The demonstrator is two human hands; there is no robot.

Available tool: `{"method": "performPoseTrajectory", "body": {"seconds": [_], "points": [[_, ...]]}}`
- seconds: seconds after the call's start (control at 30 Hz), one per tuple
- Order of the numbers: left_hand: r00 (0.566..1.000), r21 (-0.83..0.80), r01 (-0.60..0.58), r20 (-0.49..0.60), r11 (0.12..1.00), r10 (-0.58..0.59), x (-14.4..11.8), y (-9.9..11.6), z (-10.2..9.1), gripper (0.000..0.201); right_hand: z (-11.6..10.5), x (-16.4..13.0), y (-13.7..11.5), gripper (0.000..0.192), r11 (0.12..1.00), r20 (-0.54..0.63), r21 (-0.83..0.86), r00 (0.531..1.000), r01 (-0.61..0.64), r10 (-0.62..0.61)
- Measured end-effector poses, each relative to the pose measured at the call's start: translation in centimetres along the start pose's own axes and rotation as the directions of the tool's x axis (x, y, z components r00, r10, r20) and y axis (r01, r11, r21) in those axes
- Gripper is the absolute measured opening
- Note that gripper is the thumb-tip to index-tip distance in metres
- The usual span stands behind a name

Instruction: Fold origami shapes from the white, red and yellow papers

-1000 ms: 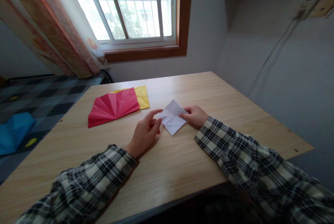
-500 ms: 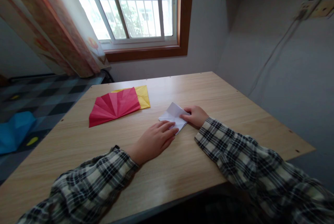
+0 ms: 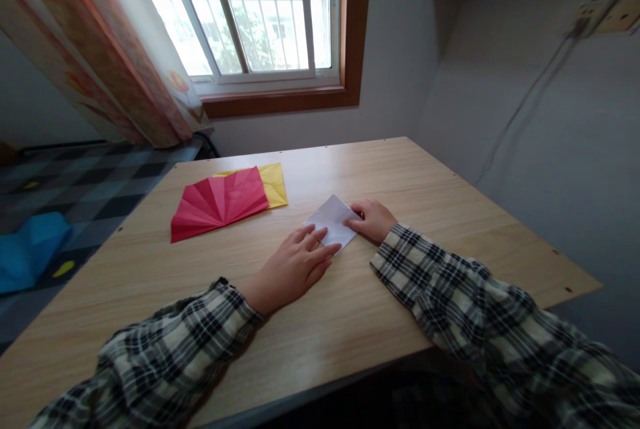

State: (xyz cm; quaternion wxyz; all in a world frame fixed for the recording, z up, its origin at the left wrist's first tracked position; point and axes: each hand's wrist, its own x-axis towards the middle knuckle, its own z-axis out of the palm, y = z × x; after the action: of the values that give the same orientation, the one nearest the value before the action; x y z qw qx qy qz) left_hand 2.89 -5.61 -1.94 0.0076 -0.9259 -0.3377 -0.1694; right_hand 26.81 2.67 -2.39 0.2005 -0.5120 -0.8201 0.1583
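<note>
Left hand (image 3: 295, 266): flat, pressing white paper (image 3: 334, 221)
Right hand (image 3: 371, 220): fingertips on paper's right corner
Table (image 3: 450, 216): red fan-folded paper (image 3: 217, 204) overlapping yellow sheet (image 3: 276, 184)

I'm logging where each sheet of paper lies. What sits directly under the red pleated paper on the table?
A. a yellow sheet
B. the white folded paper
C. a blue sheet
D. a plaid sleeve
A: the red pleated paper overlaps a yellow sheet, whose edge shows at its far right side, apart from the white folded paper under the hands.
</note>
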Motion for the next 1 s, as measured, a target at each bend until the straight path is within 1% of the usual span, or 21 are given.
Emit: {"method": "performPoseTrajectory", "body": {"seconds": [0.2,0.47,0.6,0.67,0.7,0.73,0.83,0.9,0.93,1.0], "points": [[0.998,0.044,0.04,0.037,0.998,-0.041,-0.38,0.19,-0.05,0.038,0.0,0.1,0.0,0.017,1.0,0.01,-0.013,1.0,-0.005,0.005],[0.994,0.066,0.083,0.059,0.994,-0.087,-0.5,0.64,0.11,0.04,-0.07,0.21,0.03,0.015,1.0,0.016,0.006,1.0,-0.007,0.007],[0.994,0.071,0.082,0.063,0.994,-0.087,-0.43,0.61,0.11,0.04,-0.05,0.18,0.02,0.014,1.0,0.018,0.017,1.0,-0.006,0.006],[0.995,0.063,0.078,0.062,0.995,-0.082,-0.34,0.63,0.0,0.04,0.01,0.1,-0.03,0.013,0.999,0.003,0.033,1.0,-0.029,0.029],[0.995,0.061,0.076,0.062,0.995,-0.079,-0.29,0.65,-0.08,0.039,0.06,0.05,-0.05,0.015,0.998,-0.013,0.048,0.999,-0.047,0.048],[0.995,0.061,0.074,0.064,0.995,-0.078,-0.25,0.69,-0.17,0.039,0.14,-0.01,-0.05,0.021,0.996,-0.03,0.067,0.998,-0.061,0.063],[0.994,0.078,0.071,0.079,0.994,-0.077,-0.17,0.8,-0.38,0.04,0.42,-0.19,0.03,0.049,0.99,-0.081,0.122,0.994,-0.065,0.075],[0.993,0.095,0.07,0.087,0.993,-0.079,-0.17,0.85,-0.43,0.04,0.57,-0.31,0.12,0.061,0.987,-0.097,0.152,0.993,-0.054,0.069],[0.993,0.101,0.069,0.091,0.993,-0.078,-0.19,0.85,-0.43,0.04,0.61,-0.37,0.14,0.063,0.984,-0.098,0.169,0.993,-0.052,0.07],[0.993,0.107,0.064,0.095,0.992,-0.074,-0.22,0.81,-0.36,0.04,0.61,-0.45,0.16,0.062,0.979,-0.086,0.199,0.994,-0.053,0.072]]}}
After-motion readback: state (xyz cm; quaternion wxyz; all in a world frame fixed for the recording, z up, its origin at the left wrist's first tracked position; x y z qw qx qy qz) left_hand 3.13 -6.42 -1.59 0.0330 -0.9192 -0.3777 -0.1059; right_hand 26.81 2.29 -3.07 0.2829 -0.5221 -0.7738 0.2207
